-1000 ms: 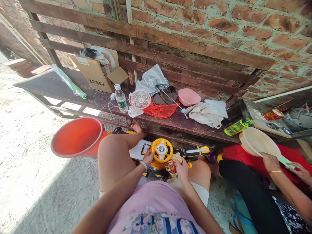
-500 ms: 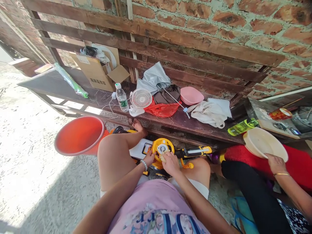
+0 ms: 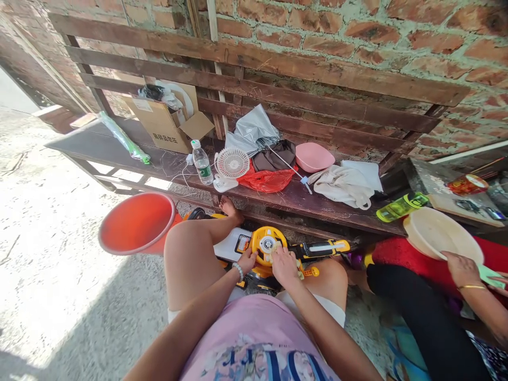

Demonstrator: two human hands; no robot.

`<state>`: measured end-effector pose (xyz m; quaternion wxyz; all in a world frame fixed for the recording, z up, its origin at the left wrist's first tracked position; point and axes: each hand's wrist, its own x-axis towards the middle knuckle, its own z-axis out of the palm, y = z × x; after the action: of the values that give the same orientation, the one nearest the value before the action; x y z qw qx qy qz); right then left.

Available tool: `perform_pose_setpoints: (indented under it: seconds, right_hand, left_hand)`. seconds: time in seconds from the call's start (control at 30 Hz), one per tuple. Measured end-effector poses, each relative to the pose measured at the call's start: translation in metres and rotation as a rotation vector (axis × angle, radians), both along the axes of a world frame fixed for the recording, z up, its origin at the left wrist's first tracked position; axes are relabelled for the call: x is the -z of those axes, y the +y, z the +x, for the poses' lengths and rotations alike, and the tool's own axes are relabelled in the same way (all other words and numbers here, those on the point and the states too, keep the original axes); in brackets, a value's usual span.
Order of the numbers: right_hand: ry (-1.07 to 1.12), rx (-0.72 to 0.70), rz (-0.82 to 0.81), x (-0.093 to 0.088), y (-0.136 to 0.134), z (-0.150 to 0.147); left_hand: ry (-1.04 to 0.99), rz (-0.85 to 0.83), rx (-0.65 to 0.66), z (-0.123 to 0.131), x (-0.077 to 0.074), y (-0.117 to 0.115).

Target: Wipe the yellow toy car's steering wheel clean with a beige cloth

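Note:
A yellow toy steering wheel (image 3: 259,239) with a white centre sits between my knees, part of a yellow, white and black ride-on toy (image 3: 227,244). My left hand (image 3: 247,260), with a beaded bracelet at its wrist, is closed on the wheel's left rim. On the right side of the wheel my right hand (image 3: 284,265) presses a pale yellowish cloth (image 3: 300,270), mostly hidden under the fingers. A black arm with a yellow and white end (image 3: 325,247) sticks out to the right of the wheel.
A red-orange bucket (image 3: 137,225) stands at my left. Along the wooden bench (image 3: 190,185) are a cardboard box (image 3: 159,124), water bottle (image 3: 202,164), fan (image 3: 233,163), umbrella (image 3: 254,127) and pink basin (image 3: 315,157). At right, another person's hand (image 3: 462,269) holds a cream basin (image 3: 440,235).
My right hand and the cloth have shifted slightly right across the wheel. My left hand keeps its hold. A green cloth has come into view by the other person's hands.

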<state>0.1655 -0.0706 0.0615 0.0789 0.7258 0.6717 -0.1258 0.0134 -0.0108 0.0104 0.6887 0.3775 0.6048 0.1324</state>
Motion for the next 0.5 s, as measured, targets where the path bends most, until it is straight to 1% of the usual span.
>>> perform_pose_setpoints:
  seconds: [0.07,0.13,0.23,0.27,0.3,0.4,0.43,0.5]
  right_hand:
    - [-0.01,0.09,-0.036,-0.004,0.006,0.007]
    - [0.032,0.156,-0.068,-0.01,0.014,0.018]
    - [0.095,0.203,-0.019,-0.02,0.021,0.03]
    - [0.11,0.177,0.005,-0.021,0.022,0.03]
    - [0.128,0.12,0.012,-0.022,0.021,0.028]
    - [0.151,-0.085,-0.021,-0.016,0.013,0.01]
    - [0.141,-0.122,-0.023,-0.013,0.008,0.004]
    - [0.107,-0.131,-0.002,-0.009,0.001,-0.006]
  left_hand:
    - [0.006,0.005,-0.008,0.0,0.0,0.0]
    - [0.017,-0.001,-0.005,0.0,0.0,0.001]
    - [-0.003,-0.009,0.007,-0.001,0.001,0.002]
    - [-0.015,-0.013,0.005,-0.001,0.001,0.002]
    - [-0.025,-0.016,0.0,-0.001,0.001,0.002]
    - [-0.037,-0.032,-0.018,-0.001,0.0,0.002]
    - [-0.045,-0.033,-0.021,-0.001,0.0,0.001]
    - [-0.067,-0.036,-0.015,-0.001,-0.001,0.0]
